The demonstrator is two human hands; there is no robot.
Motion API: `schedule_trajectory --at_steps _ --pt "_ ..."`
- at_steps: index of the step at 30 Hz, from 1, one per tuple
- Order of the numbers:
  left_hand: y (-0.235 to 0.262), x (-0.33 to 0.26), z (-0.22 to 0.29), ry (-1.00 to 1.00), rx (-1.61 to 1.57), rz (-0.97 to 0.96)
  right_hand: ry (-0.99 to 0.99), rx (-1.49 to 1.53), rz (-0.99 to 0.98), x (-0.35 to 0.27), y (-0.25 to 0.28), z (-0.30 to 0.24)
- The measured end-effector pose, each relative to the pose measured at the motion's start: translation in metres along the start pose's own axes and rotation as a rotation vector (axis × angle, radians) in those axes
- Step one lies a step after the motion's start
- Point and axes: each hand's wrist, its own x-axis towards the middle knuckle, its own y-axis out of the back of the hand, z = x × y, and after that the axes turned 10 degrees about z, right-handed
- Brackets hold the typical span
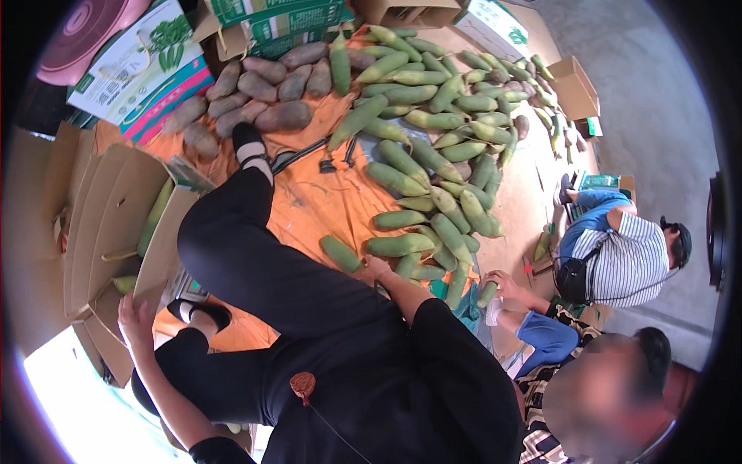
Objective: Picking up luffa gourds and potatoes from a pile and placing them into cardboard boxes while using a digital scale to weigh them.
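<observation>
My right hand (376, 271) is closed round the near end of a green radish (338, 254), at the near edge of the big radish pile (421, 161). Several more green radishes lie beside that hand. On my left stands an open cardboard box (166, 243) with its flaps raised and a few green radishes (156, 216) inside. My left hand (137, 329) rests against the near edge of this box, fingers stretched upward and holding nothing that I can see.
Dark reddish radishes (259, 87) lie on the orange sheet (297, 205) beyond my foot. Printed cartons (143, 66) and a pink lidded tub (85, 35) stand at the far left. A co-worker's hand (506, 284) holds a green radish at right; another person (618, 251) sits farther off.
</observation>
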Motion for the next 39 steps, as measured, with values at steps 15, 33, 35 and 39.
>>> schedule_trajectory --at_steps 15,33,35,39 --pt "0.006 0.000 0.026 -0.114 0.033 0.091 -0.036 0.288 0.110 0.000 0.063 -0.011" --pt "0.009 0.001 0.017 -0.042 -0.137 0.002 1.356 0.173 0.682 -0.149 0.241 -0.401" --pt "0.011 0.002 0.023 -0.038 -0.120 0.000 1.358 0.022 0.636 -0.158 0.214 -0.438" --pt "0.010 0.001 0.027 -0.056 -0.113 0.004 1.331 -0.112 0.658 -0.150 0.156 -0.474"
